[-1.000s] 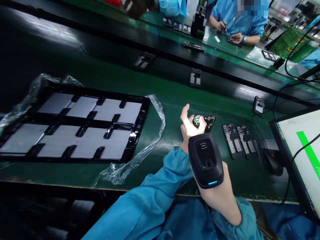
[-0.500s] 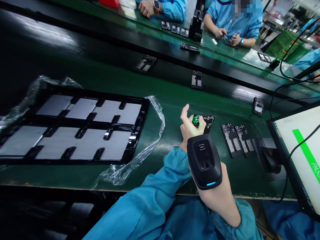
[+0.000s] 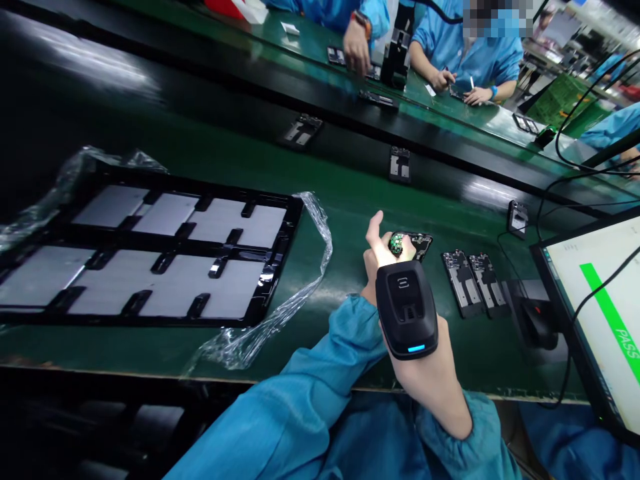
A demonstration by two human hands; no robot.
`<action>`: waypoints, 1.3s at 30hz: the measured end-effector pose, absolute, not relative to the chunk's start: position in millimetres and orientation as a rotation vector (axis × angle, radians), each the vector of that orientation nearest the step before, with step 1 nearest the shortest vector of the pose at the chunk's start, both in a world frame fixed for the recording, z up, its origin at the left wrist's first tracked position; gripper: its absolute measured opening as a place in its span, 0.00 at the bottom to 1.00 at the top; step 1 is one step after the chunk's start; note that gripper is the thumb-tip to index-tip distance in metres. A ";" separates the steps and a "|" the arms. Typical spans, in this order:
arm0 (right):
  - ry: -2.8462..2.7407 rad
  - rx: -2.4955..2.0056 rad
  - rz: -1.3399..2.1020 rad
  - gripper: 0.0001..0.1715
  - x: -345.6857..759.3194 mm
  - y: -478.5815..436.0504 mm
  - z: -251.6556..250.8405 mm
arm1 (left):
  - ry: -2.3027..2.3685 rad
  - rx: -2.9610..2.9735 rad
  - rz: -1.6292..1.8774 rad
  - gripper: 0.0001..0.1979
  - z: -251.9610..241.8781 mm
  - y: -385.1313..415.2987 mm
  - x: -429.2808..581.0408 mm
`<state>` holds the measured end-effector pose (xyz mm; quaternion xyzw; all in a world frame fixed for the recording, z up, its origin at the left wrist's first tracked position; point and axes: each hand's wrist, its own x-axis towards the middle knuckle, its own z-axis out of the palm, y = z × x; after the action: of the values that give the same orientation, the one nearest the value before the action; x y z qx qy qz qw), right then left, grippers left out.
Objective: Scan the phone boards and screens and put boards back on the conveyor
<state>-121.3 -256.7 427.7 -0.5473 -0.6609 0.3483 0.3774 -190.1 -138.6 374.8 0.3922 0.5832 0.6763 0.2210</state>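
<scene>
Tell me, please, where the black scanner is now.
In the head view, the scanner is right of centre, in the right hand, below the left hand and the phone frame it holds.

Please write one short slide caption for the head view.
The right hand holds a black scanner; the left hand grips an opened phone.

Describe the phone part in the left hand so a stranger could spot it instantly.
From the monitor at right, go left past two phone frames lying side by side on the green bench. Next comes the phone part, in the left hand. Unlike that pair, it is held and shows a brightly lit green patch.
</scene>
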 end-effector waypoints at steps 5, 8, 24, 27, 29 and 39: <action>-1.693 -1.394 0.894 0.09 -122.2 -254.1 427.8 | 1.599 1.099 1.858 0.36 383.2 -142.9 -191.0; -1.686 -1.394 0.888 0.08 -123.5 -252.9 428.1 | 1.608 1.077 1.854 0.36 385.7 -144.4 -189.8; -1.501 -1.469 0.960 0.10 -108.8 -246.7 413.2 | 1.342 1.191 1.538 0.40 369.7 -132.8 -219.4; -1.283 -1.583 0.927 0.21 -81.7 -228.1 392.4 | 0.976 1.351 1.221 0.55 349.4 -124.6 -236.7; -1.189 -1.517 1.058 0.27 -64.6 -219.1 376.7 | 0.954 1.459 1.118 0.59 336.7 -120.7 -239.5; -1.280 -1.325 1.482 0.21 -30.1 -183.0 363.3 | 1.652 1.923 1.152 0.15 335.2 -119.5 -211.5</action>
<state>-30.1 -183.0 363.3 -0.5185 -0.5010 0.5800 0.3792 -211.5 -119.5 335.2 0.6796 0.5837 0.4072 0.1776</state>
